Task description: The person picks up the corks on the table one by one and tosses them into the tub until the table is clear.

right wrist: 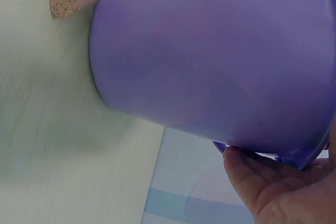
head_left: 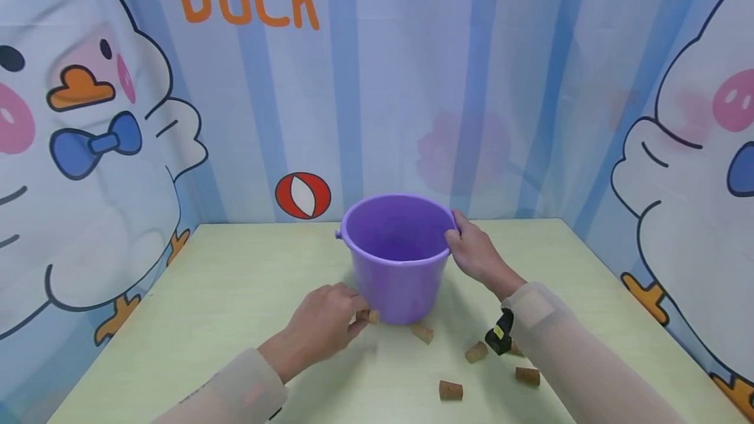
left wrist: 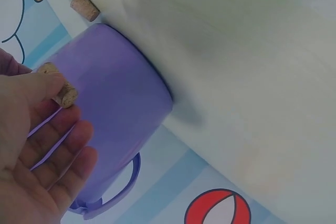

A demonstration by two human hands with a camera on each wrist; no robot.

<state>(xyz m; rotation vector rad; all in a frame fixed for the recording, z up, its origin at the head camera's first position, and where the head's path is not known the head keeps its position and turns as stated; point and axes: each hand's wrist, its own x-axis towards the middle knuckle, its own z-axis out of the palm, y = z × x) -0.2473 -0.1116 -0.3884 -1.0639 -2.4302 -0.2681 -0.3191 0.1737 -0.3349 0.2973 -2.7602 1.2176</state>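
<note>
A smooth purple plastic bucket [head_left: 400, 290] with a rolled rim looks to stand upright toward the far middle of the counter [head_left: 235, 300]. The right hand [head_left: 478, 252] grips its rim on the right side, with the thumb at the top edge. The left hand [head_left: 324, 322], just beside the bucket's near left side, pinches a small tan cork stopper [left wrist: 65, 95] between thumb and forefinger; its other fingers are loosely bent. Whether this cork touches the bucket, I cannot tell.

The cork should be very light, firm with a little give, dry and hardly slippery, and unlikely to break; a fingertip pinch across its round sides, as here, seems the best hold, since it could roll if nudged. The bucket is probably light and slightly flexible, its smooth wall more slippery than its rim, so the rim or the thin purple handle [left wrist: 131, 182] offers the surer hold.

More corks lie scattered: one [head_left: 423, 333] close by the bucket's near base, another [head_left: 476, 352] farther right, two nearer ones [head_left: 451, 390], and one partly hidden by the right sleeve [head_left: 589, 352].

The counter is pale yellow-green with a faint wood grain. Behind it hangs a blue-striped fabric backdrop [head_left: 400, 84] with white cartoon ducks at left and right, orange lettering and a red-and-white ball print [head_left: 303, 195].
</note>
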